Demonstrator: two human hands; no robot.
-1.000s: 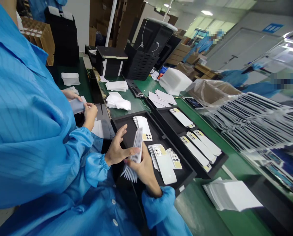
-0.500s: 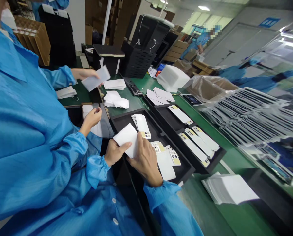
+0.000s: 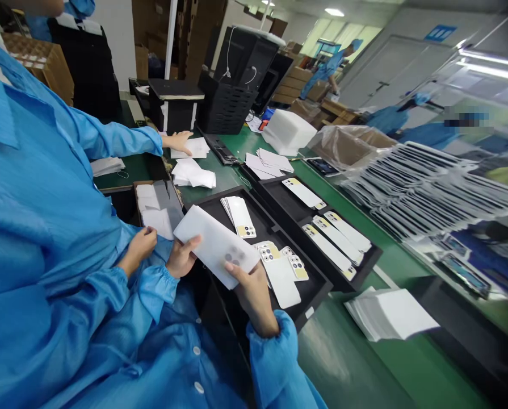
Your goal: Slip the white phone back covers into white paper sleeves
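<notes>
My left hand (image 3: 181, 255) and my right hand (image 3: 250, 288) hold a white pouch (image 3: 213, 241) between them, over the near corner of a black tray (image 3: 206, 205). A camera cut-out shows faintly through the pouch. My left thumb lies on its left edge, and my right fingers grip its lower right end. In the tray lie a small stack of white phone back panels (image 3: 239, 215) and several loose panels (image 3: 282, 272) just right of my right hand. A second black tray (image 3: 358, 279) to the right holds several more panels (image 3: 338, 238).
A co-worker in blue stands close on my left, with one hand (image 3: 141, 245) next to mine and the other hand (image 3: 177, 140) on white sheets farther back. A pile of white pouches (image 3: 390, 319) lies on the green table. Racks of panels (image 3: 428, 182) fill the right side.
A second ago I held a fanned bundle of pouches on edge; now one pouch lies flat and stretched between both hands, with a panel showing inside. The co-worker's far arm reached back to the sheets.
</notes>
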